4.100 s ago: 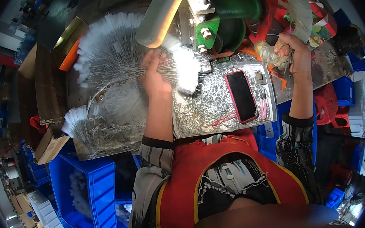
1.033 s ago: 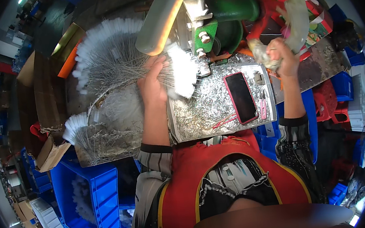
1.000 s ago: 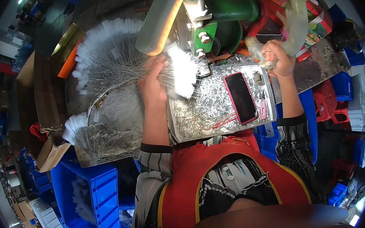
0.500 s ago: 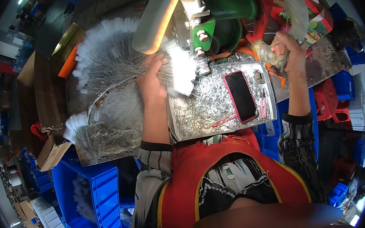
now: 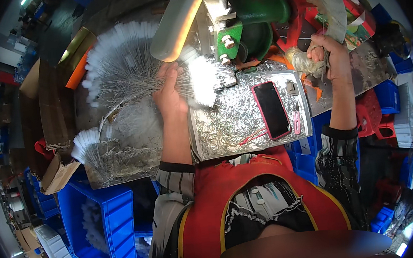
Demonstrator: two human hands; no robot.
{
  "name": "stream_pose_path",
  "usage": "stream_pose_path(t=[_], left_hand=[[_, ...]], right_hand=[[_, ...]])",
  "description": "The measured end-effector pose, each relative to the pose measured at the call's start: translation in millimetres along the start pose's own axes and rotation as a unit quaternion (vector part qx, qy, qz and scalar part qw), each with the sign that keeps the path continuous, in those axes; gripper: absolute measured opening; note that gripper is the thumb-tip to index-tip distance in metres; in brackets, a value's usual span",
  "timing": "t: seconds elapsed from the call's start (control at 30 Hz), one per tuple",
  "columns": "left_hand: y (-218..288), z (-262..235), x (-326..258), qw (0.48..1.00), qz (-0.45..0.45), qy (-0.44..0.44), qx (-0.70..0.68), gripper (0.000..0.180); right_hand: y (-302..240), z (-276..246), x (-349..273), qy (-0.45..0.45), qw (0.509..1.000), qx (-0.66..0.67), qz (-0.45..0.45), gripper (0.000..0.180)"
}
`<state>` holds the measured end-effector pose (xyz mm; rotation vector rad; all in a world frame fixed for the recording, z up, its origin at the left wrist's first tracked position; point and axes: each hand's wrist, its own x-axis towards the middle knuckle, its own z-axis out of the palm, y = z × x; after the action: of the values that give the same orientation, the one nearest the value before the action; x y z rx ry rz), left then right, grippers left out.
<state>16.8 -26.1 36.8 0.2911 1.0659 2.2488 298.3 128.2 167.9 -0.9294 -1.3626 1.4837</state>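
My left hand point(image 5: 169, 94) is closed around a bunch of thin wire-stemmed brushes point(image 5: 201, 82). Their white tufted ends fan out on its right, under the lamp's glare and beside the press. Left of this hand lies a large spread pile of similar brushes point(image 5: 110, 53), white ends outward. My right hand point(image 5: 333, 57) grips the cloth-wrapped handle point(image 5: 304, 62) of a lever on the right of the green hand press point(image 5: 230, 42). Glare hides the exact spot where the brush ends meet the press.
A metal tray point(image 5: 226, 127) strewn with silvery clippings holds a phone point(image 5: 272, 110) in a red case and a pink-handled tool point(image 5: 297, 122). A white lamp point(image 5: 178, 19) hangs over the work. Blue bins point(image 5: 119, 227) stand at lower left; a cardboard box point(image 5: 61, 175) sits above them.
My right hand has shifted slightly right with the lever handle. The white brush ends at my left hand have moved a little left, the hand staying nearly in place.
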Motion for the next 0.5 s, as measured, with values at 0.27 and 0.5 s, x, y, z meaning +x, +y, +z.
stream_pose_path(t=[0.27, 0.5], left_hand=[[0.6, 7.4, 2.8, 1.000, -0.007, 0.015, 0.010, 0.036], [3.0, 8.3, 4.3, 1.000, -0.005, 0.027, 0.002, 0.035]], right_hand=[[-2.2, -0.7, 0.3, -0.010, 1.000, -0.017, 0.008, 0.028], [81.0, 1.0, 8.8, -0.052, 0.969, 0.032, -0.238, 0.019]])
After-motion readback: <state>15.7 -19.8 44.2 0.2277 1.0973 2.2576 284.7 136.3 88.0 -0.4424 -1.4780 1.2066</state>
